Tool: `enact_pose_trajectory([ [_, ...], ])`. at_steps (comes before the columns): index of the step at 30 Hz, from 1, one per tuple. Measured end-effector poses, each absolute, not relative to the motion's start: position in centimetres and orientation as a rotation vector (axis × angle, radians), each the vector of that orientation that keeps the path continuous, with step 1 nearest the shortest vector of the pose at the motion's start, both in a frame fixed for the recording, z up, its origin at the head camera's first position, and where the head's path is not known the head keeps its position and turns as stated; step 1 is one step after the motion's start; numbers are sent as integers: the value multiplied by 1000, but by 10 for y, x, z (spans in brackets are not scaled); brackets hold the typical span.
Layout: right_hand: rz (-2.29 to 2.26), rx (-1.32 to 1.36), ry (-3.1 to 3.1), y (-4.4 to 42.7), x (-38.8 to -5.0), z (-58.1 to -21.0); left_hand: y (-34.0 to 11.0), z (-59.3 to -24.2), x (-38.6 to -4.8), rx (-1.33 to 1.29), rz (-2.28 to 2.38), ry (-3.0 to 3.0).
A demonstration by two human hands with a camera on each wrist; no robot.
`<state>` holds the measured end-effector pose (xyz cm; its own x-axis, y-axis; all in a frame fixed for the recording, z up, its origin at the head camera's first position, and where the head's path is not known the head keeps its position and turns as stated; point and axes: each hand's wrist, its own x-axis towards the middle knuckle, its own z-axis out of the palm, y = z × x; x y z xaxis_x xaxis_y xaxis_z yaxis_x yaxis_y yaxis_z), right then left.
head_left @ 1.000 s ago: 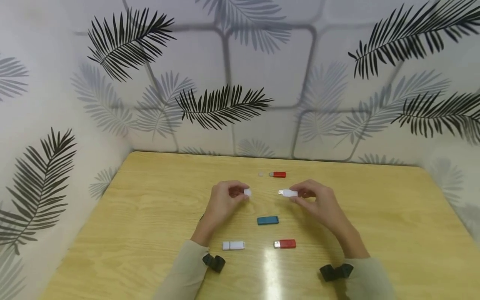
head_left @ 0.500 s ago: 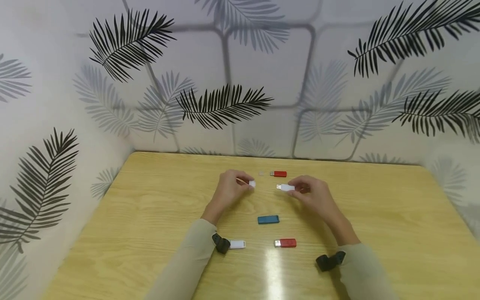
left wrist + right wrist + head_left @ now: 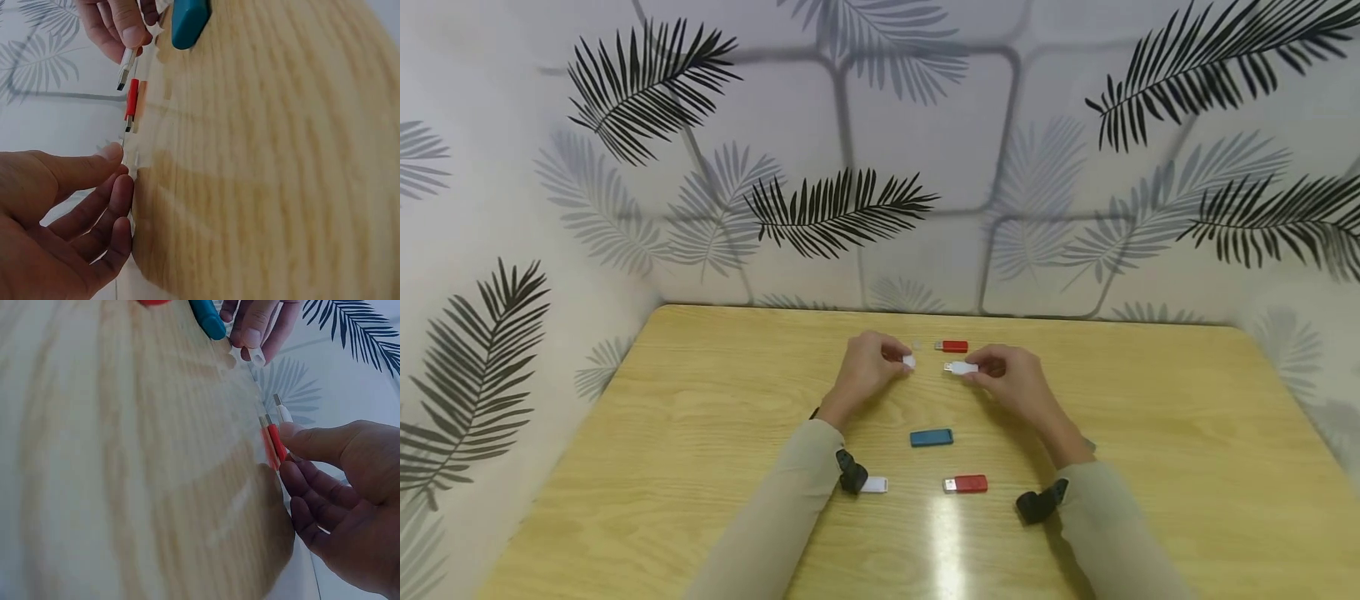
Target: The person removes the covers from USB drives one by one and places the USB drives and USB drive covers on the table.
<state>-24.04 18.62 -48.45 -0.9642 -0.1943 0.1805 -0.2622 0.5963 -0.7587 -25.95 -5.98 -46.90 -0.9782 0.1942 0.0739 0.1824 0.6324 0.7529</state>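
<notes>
My left hand (image 3: 867, 367) pinches a small white cap (image 3: 909, 362) between thumb and fingertips. In the right wrist view the cap (image 3: 257, 357) shows its open hollow end. Opposite it, my right hand (image 3: 1013, 377) pinches a white USB stick (image 3: 960, 367) by its body, with the metal plug pointing left towards the cap. A gap separates cap and plug. Just behind them on the table lies a red USB stick (image 3: 953, 346), its plug bare, with a small clear cap (image 3: 917, 343) to its left.
On the wooden table (image 3: 715, 433), a blue USB stick (image 3: 932, 437) lies nearer me, then a red one (image 3: 966, 483). My left wrist camera partly hides a white USB stick (image 3: 874, 484). Something grey (image 3: 1088, 444) peeks out by my right wrist. A patterned wall (image 3: 925, 267) stands behind.
Both hands have moved farther from me, towards the back red USB stick. The white cap and the white USB stick have come closer together. Both grips have stayed the same.
</notes>
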Motion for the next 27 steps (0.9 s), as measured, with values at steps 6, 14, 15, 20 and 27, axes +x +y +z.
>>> enact_pose_trajectory([
  [6, 1306, 396, -2759, 182, -248, -485, -54, -471, -263, 327, 1272, 2817],
  [14, 1284, 375, -2789, 178, -253, -486, -49, -472, -266, 266, 1242, 2841],
  [15, 1279, 377, -2791, 178, -253, -486, -49, -472, -267, 260, 1238, 2844],
  [20, 1244, 397, -2790, 179, -257, -487, -45, -472, -269, 232, 1212, 2847],
  [27, 1249, 377, -2851, 180, -262, -489, -44, -470, -268, 234, 1200, 2852],
])
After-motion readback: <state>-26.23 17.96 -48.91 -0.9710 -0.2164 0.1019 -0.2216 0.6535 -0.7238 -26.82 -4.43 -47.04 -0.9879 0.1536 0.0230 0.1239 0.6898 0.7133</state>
